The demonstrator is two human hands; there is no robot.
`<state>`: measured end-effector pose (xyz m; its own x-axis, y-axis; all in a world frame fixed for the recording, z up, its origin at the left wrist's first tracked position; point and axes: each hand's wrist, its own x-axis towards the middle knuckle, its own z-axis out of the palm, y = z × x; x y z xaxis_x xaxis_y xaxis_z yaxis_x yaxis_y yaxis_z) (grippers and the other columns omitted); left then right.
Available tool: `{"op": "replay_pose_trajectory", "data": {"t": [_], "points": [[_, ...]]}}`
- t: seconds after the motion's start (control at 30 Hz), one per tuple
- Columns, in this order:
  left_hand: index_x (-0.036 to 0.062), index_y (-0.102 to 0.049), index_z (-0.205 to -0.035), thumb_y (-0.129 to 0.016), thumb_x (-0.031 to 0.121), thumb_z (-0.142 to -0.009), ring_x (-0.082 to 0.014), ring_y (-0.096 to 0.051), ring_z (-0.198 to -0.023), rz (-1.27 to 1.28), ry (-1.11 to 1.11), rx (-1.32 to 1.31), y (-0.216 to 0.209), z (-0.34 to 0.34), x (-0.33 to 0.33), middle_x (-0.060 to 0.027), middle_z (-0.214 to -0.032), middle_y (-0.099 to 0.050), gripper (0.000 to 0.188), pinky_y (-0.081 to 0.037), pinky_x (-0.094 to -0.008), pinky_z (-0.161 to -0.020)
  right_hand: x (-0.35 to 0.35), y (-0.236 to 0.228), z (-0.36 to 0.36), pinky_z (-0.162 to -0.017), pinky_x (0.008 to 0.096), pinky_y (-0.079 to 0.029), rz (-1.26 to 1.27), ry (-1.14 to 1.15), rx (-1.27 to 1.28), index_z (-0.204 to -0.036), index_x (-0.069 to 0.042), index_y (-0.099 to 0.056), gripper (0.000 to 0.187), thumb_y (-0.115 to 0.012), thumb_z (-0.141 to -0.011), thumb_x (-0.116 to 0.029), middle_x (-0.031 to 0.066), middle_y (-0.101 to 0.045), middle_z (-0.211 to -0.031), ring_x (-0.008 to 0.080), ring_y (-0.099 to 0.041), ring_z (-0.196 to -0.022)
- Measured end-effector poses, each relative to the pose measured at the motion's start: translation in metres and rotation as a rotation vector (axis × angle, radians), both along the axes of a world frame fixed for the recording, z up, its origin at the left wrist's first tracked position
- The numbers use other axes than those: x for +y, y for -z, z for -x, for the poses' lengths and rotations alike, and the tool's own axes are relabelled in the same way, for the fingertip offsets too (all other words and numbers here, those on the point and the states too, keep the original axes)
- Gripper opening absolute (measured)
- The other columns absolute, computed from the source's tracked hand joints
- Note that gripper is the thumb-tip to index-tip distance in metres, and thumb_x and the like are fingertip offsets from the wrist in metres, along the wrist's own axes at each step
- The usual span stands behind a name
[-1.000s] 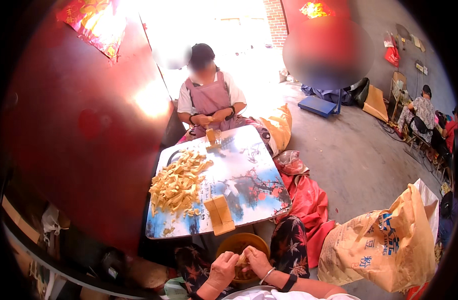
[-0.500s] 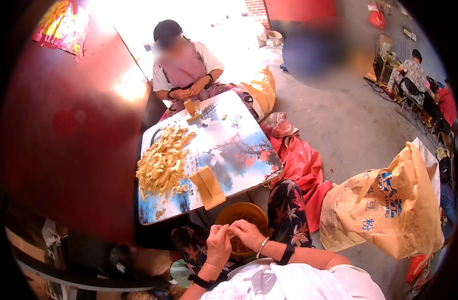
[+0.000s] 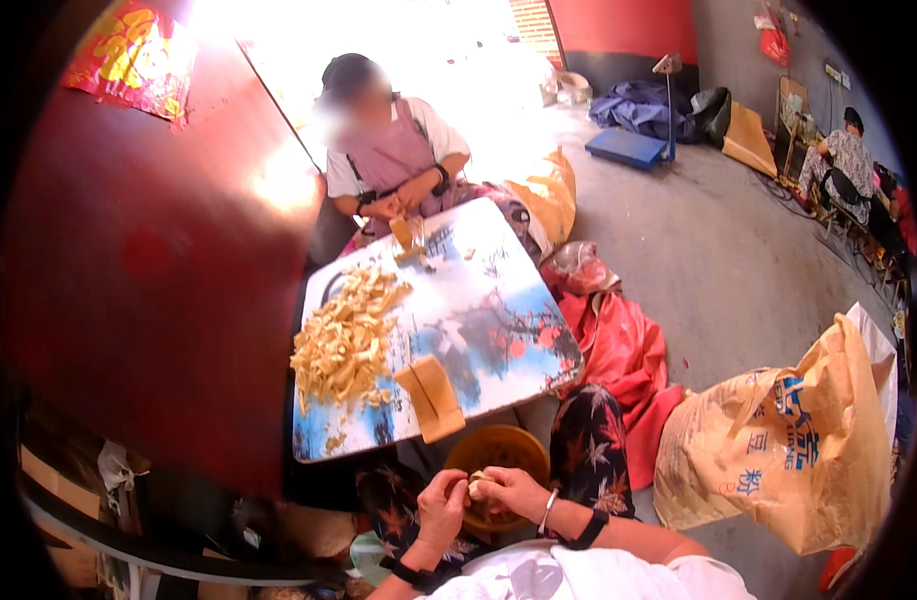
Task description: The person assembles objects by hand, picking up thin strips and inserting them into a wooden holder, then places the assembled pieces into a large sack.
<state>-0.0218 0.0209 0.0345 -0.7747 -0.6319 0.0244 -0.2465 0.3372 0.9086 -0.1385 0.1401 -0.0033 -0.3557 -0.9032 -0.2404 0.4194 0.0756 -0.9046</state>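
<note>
Between the fingers of my right hand is a small pale yellow piece, too small to name its kind. My left hand is closed in a pinch at the piece's left side. Both hands are over a round mustard-yellow basin between my knees, and small pieces show dimly inside it. Ahead, on the printed tabletop, a heap of pale yellow curled strips lies to the left. A folded tan cardboard piece rests at the table's near edge.
Across the table sits a co-worker with hands together near a small tan block. A large brown paper sack stands at right, beside red cloth. Farther back are a blue platform scale and another person.
The view has shifted, so the scene sits lower and to the right. My fingertips have parted slightly, and the pale yellow piece shows more clearly between them.
</note>
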Motion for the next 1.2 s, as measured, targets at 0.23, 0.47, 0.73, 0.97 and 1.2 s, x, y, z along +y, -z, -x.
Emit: {"op": "replay_pose_trajectory", "data": {"t": [0.23,0.47,0.73,0.97,1.2], "points": [[0.0001,-0.062,-0.102,-0.062,0.010,-0.094,-0.0068,-0.058,-0.068,-0.206,0.025,0.058,0.002,0.006,0.019,-0.0023,-0.082,-0.065,0.012,-0.048,-0.0200,-0.059,0.005,-0.019,0.006,-0.056,0.0217,-0.055,-0.085,0.019,0.291,-0.110,-0.004,-0.054,0.022,-0.049,-0.101,-0.023,0.0032,-0.066,-0.086,0.0087,-0.066,-0.070],[0.0029,-0.060,-0.099,-0.063,0.004,-0.091,-0.0101,-0.059,-0.068,-0.833,-0.068,0.144,-0.005,0.006,0.006,-0.0040,-0.084,-0.065,0.009,-0.047,-0.0215,-0.060,0.004,-0.019,0.019,-0.057,0.0224,-0.056,0.003,-0.239,0.239,-0.116,-0.005,-0.049,0.022,-0.050,-0.100,-0.019,0.0063,-0.067,-0.086,0.0098,-0.066,-0.070],[0.0049,-0.057,-0.090,-0.064,0.002,-0.088,-0.0087,-0.054,-0.060,-0.659,-0.148,0.152,0.000,0.005,0.001,-0.0018,-0.076,-0.059,0.008,-0.043,-0.0210,-0.053,0.012,-0.036,0.017,-0.055,0.0248,-0.054,-0.052,-0.089,0.397,-0.099,-0.004,-0.057,0.012,-0.062,-0.092,-0.013,0.0057,-0.067,-0.071,0.0115,-0.066,-0.061],[0.0032,-0.057,-0.098,-0.064,0.002,-0.089,-0.0104,-0.057,-0.067,-0.905,-0.200,0.283,0.002,0.005,-0.014,-0.0046,-0.084,-0.061,0.011,-0.048,-0.0245,-0.061,0.011,-0.017,0.014,-0.056,0.0358,-0.054,0.033,0.122,1.038,-0.089,-0.005,-0.054,0.015,-0.061,-0.091,-0.018,0.0128,-0.063,-0.068,0.0267,-0.067,-0.064],[0.0008,-0.060,-0.112,-0.059,0.008,-0.092,-0.0157,-0.061,-0.093,-0.787,-0.071,0.316,0.002,0.001,0.006,-0.0068,-0.104,-0.065,0.022,-0.048,-0.0279,-0.085,-0.003,-0.015,-0.015,-0.058,0.0396,-0.052,0.129,0.217,1.293,-0.094,-0.006,-0.057,0.011,-0.060,-0.088,-0.014,0.0123,-0.063,-0.077,0.0297,-0.065,-0.068]]}}
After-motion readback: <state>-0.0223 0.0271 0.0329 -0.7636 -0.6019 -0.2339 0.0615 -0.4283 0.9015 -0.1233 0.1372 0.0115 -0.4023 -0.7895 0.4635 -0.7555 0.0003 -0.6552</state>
